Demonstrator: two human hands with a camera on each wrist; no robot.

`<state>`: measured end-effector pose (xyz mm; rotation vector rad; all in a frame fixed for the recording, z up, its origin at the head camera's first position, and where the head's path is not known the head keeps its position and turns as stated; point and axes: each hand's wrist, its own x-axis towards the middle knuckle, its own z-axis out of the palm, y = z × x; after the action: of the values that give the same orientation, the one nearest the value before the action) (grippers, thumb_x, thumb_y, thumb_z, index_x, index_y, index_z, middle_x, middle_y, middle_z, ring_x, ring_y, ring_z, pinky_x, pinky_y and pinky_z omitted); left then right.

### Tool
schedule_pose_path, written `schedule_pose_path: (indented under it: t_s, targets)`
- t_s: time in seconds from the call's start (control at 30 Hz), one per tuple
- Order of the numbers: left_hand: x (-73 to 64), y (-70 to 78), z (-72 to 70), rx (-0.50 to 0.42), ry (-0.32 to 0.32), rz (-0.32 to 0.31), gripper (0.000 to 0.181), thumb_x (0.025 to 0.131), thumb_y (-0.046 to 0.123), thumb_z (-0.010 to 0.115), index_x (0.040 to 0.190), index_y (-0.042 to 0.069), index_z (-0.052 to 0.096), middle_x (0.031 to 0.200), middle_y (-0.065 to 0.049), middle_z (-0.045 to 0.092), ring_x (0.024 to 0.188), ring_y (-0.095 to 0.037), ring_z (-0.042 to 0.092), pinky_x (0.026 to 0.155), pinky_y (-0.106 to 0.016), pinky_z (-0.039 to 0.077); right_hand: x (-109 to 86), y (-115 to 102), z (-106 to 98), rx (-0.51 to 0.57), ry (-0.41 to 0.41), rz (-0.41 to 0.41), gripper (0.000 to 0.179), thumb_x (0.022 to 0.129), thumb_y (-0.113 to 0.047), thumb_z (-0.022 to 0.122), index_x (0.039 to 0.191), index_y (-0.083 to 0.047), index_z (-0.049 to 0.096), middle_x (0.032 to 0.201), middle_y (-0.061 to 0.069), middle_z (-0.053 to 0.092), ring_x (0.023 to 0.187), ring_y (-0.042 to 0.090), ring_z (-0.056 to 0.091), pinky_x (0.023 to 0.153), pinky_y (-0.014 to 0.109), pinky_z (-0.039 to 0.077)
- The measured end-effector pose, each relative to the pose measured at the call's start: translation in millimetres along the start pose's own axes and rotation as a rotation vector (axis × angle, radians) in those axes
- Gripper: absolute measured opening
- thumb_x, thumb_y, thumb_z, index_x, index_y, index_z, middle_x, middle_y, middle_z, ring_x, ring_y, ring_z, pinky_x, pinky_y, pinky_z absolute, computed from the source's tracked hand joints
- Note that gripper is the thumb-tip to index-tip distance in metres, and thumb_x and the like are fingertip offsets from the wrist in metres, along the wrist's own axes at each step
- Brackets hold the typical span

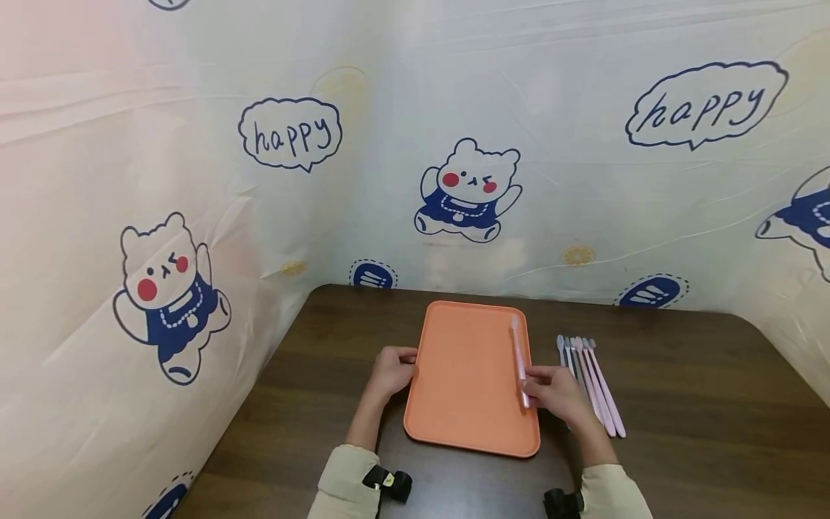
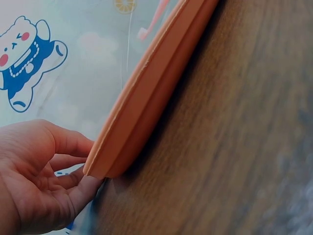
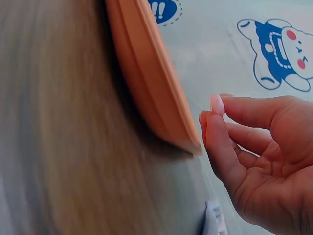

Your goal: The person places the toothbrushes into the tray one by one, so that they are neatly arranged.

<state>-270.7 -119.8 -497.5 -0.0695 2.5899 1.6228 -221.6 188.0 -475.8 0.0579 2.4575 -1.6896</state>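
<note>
Your right hand point(image 1: 554, 393) hides part of the slim pink plastic toothbrush point(image 1: 519, 353), its bristles too small to make out, and parts of handles in the row of pale blue and pink toothbrushes point(image 1: 608, 395). In your left wrist view, the top edge crops the shallow orange plastic tray point(image 2: 146, 93); in your right, the brown wood-grain surface point(image 3: 73, 147) blurs.

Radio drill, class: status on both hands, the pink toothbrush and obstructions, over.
Left hand gripping orange tray, left edge. Right hand pinching pink toothbrush over tray's right side. Nothing visibly blocking.
</note>
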Motion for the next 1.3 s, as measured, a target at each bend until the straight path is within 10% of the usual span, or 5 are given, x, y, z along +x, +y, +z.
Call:
schedule_pose_path:
  t_s: [1.3]
  targets:
    - [-0.3, 1.5, 0.4, 0.011, 0.012, 0.003, 0.042, 0.080, -0.006, 0.062, 0.121, -0.007, 0.070, 0.103, -0.017, 0.072, 0.087, -0.019, 0.065, 0.067, -0.026, 0.054, 21.8, -29.1, 76.3, -0.022, 0.050, -0.029, 0.029, 0.086, 0.004, 0.070, 0.113, 0.015, 0.069, 0.092, 0.020, 0.074, 0.068, 0.012, 0.067, 0.061, 0.028, 0.059]
